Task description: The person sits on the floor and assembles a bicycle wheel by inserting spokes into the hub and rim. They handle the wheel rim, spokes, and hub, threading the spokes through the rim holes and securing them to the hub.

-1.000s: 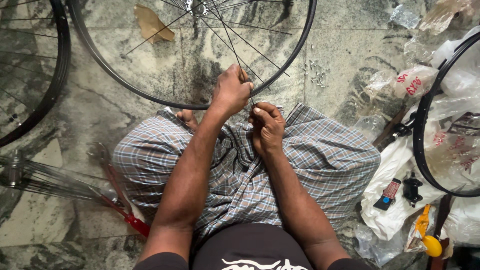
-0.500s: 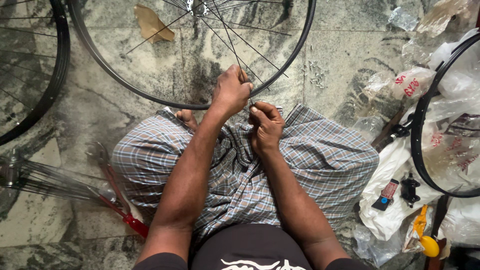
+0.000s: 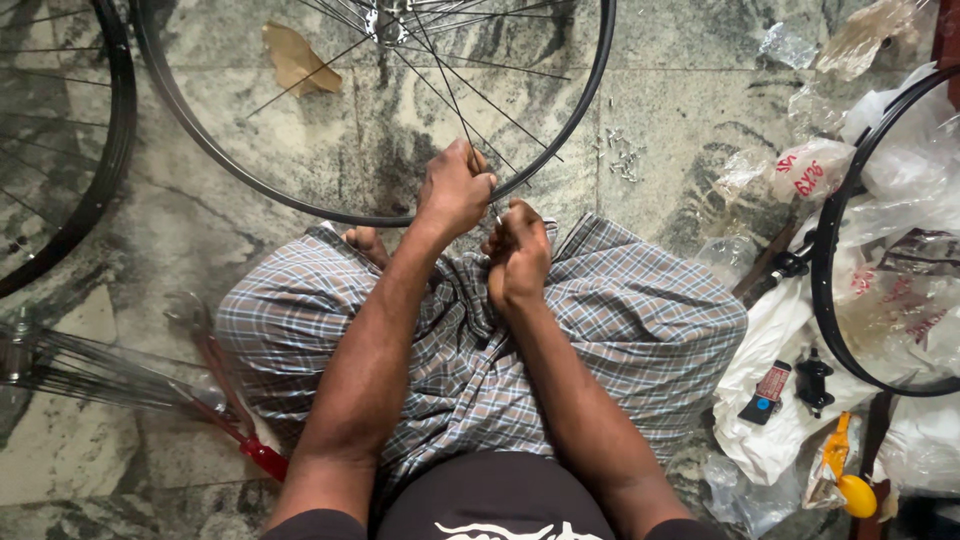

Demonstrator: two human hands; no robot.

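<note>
Three wheel rims show: one at top centre (image 3: 200, 150), one upper left (image 3: 95, 190), one at right (image 3: 830, 300). The left hand (image 3: 455, 190) has its fingers closed on a spoke (image 3: 450, 95) at the centre rim; the right hand (image 3: 520, 255) is fisted just beside it, contents hidden.

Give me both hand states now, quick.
Left hand: closed, gripping a spoke at the bicycle wheel rim.
Right hand: closed in a fist just below the rim; what it holds cannot be told.

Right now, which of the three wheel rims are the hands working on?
The middle rim, directly ahead of the knees: the left hand grips its spoke and the right hand is beside it.
</note>
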